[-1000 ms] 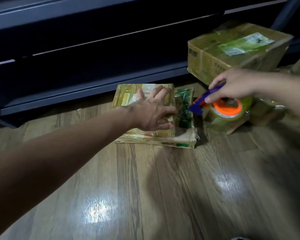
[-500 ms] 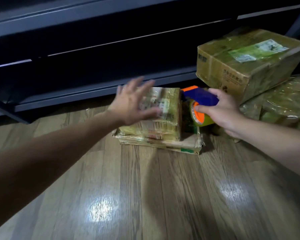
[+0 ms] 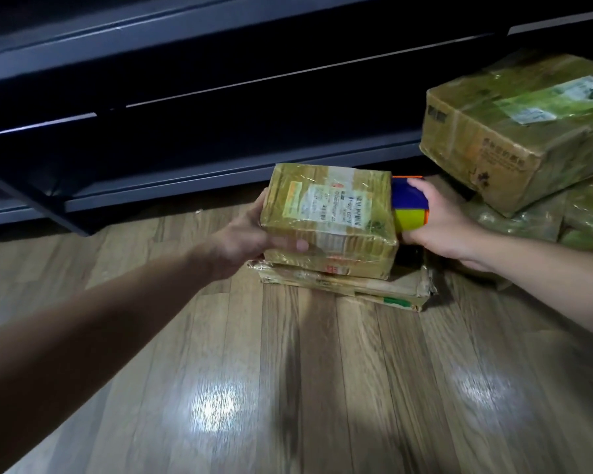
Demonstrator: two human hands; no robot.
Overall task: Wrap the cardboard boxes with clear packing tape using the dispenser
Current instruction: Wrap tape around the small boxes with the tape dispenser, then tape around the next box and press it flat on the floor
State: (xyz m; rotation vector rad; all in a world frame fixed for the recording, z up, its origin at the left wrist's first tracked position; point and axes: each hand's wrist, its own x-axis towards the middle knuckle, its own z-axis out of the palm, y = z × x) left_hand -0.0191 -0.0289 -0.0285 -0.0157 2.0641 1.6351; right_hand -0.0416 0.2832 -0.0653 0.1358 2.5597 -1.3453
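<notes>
A small taped box [image 3: 329, 217] is gripped at its left edge by the left hand [image 3: 254, 234], with the thumb laid on its near side. It is set on a flatter box [image 3: 343, 285] on the wooden floor [image 3: 288, 371]. A tape dispenser [image 3: 409, 206] is clasped in the right hand [image 3: 439, 224] against the small box's right end.

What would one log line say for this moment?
left hand: grips small box | right hand: holds tape dispenser at box's right side | small box: over flat box
</notes>
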